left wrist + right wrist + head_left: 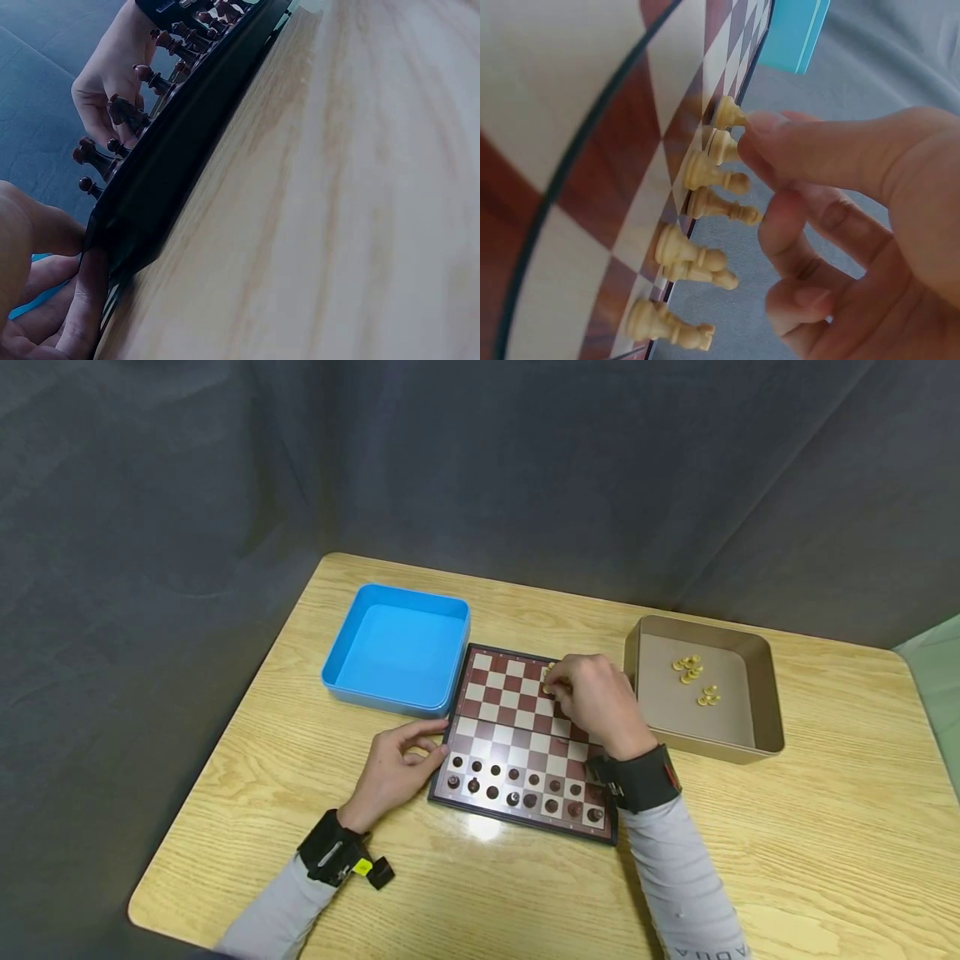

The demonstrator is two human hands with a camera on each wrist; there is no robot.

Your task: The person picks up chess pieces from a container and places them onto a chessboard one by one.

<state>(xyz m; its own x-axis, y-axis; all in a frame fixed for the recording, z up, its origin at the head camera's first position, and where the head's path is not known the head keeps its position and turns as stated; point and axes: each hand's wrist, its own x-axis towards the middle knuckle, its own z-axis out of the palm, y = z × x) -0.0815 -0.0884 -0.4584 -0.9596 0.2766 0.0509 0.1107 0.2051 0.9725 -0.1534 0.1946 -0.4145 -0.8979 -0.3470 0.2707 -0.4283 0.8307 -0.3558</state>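
A folding chessboard (pixel 501 737) lies on the table, with two rows of dark chess pieces (pixel 513 774) along its near side. My left hand (pixel 393 768) grips the board's left edge, thumb and fingertips against the rim near the corner in the left wrist view. Over the far right part of the board, my right hand (pixel 597 697) pinches a cream chess piece (pixel 728 113) between thumb and index finger, its base right at the squares. The fingers hide its top. Several other cream pieces, among them a rook (pixel 669 325), stand beside it along that end.
A blue tray (pixel 401 700) stands against the board's far left side. To the board's right is a brown tray (pixel 705 742) with several loose cream pieces (pixel 690 670) inside. A dark curtain (pixel 480 477) hangs behind the wooden table (pixel 832 827).
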